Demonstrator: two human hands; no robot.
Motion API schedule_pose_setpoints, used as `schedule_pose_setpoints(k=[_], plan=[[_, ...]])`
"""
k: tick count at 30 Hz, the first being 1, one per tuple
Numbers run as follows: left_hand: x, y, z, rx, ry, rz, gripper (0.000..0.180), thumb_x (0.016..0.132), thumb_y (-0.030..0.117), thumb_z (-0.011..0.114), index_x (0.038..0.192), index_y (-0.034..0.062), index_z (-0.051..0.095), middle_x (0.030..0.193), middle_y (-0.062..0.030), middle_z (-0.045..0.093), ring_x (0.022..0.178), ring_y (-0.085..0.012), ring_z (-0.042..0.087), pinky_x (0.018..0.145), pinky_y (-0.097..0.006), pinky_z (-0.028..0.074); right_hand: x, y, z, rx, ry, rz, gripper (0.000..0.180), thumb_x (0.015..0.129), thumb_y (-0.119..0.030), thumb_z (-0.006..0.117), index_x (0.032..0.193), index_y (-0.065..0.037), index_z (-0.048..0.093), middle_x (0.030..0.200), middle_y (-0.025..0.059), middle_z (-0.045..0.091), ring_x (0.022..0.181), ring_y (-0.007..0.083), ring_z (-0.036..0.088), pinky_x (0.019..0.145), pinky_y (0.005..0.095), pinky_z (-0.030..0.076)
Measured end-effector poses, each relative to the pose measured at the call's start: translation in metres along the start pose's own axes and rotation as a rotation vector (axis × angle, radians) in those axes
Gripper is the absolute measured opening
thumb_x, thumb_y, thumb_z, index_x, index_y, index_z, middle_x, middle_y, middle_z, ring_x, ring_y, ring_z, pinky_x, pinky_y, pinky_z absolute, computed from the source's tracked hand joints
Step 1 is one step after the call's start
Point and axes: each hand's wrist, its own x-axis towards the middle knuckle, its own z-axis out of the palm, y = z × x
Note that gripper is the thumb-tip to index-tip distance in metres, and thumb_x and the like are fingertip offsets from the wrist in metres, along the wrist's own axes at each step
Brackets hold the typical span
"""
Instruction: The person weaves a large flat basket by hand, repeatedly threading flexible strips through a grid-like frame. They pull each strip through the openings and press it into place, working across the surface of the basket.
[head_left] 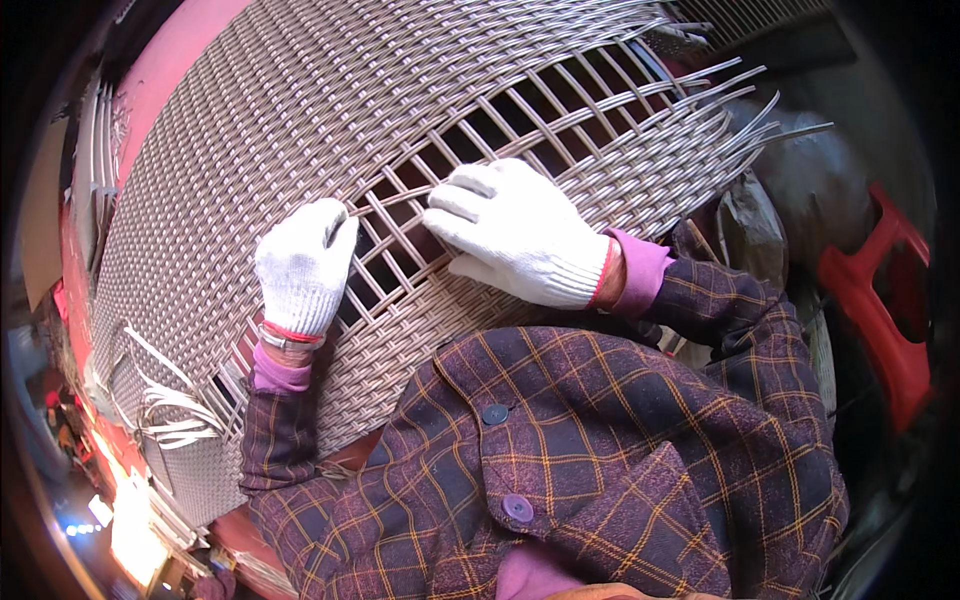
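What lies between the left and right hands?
Head view: an open lattice of crossing strips, dark in its gaps, lies between the left hand and the right hand.

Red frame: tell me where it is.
In the head view, the red frame is at far right, beyond the right sleeve and right of the right hand.

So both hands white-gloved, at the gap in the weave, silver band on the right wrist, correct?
Wrong wrist: head view shows the silver band on the left wrist, not the right. Rest stands: both hands white-gloved, at the gap in the weave.
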Motion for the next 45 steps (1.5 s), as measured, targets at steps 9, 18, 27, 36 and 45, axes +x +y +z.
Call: schedule_pose_setpoints(k=[9, 18, 27, 36, 45], plan=[[0.026, 0.044, 0.019, -0.121, 0.012, 0.188, 0.012, 0.092, 0.016, 0.082, 0.097, 0.0074, 0.075, 0.089, -0.0103, 0.075, 0.077, -0.0303, 0.073, 0.071, -0.039, 0.058, -0.021, 0.023, -0.035, -0.046, -0.023, 0.166, 0.047, 0.087, -0.022, 0.085, 0.128, -0.006, 0.072, 0.131, 0.0093, 0.072, 0.125, 0.0302, 0.067, 0.111, 0.0474, 0.049], [0.051, 0.038, 0.036, -0.08, 0.118, 0.236, 0.01, 0.092, 0.01, 0.079, 0.1, 0.0053, 0.077, 0.091, -0.0126, 0.076, 0.081, -0.0323, 0.075, 0.074, -0.04, 0.059, -0.006, 0.085, -0.017, 0.059, 0.236, 0.076, 0.035, 0.097, -0.024, 0.076, 0.129, -0.009, 0.075, 0.133, 0.0109, 0.073, 0.125, 0.0291, 0.068, 0.108, 0.0465, 0.052], [0.044, 0.041, 0.04, -0.067, 0.128, 0.309, 0.016, 0.086, 0.002, 0.08, 0.102, 0.0046, 0.077, 0.09, -0.0126, 0.074, 0.082, -0.0334, 0.072, 0.077, -0.043, 0.057, -0.116, 0.221, -0.119, -0.305, 0.065, 0.509, 0.024, 0.104, -0.011, 0.065, 0.123, -0.008, 0.079, 0.117, 0.0143, 0.079, 0.104, 0.0352, 0.076, 0.096, 0.0416, 0.061], [0.041, 0.039, 0.042, -0.031, 0.132, 0.355, 0.021, 0.085, 0.001, 0.08, 0.105, 0.0046, 0.076, 0.093, -0.0128, 0.074, 0.084, -0.0338, 0.072, 0.079, -0.043, 0.057, -0.112, 0.247, -0.145, -0.128, -0.308, 0.486, 0.019, 0.098, -0.014, 0.072, 0.112, -0.008, 0.083, 0.104, 0.0161, 0.079, 0.095, 0.0354, 0.076, 0.093, 0.0416, 0.061], [0.038, 0.053, 0.041, -0.12, 0.127, 0.341, 0.019, 0.086, 0.003, 0.082, 0.105, 0.0045, 0.079, 0.093, -0.0122, 0.076, 0.084, -0.0317, 0.074, 0.078, -0.041, 0.059, -0.098, 0.27, -0.125, -0.493, -0.03, 0.272, 0.018, 0.102, -0.017, 0.069, 0.118, -0.011, 0.076, 0.094, 0.0157, 0.076, 0.082, 0.0361, 0.075, 0.076, 0.0412, 0.063]])
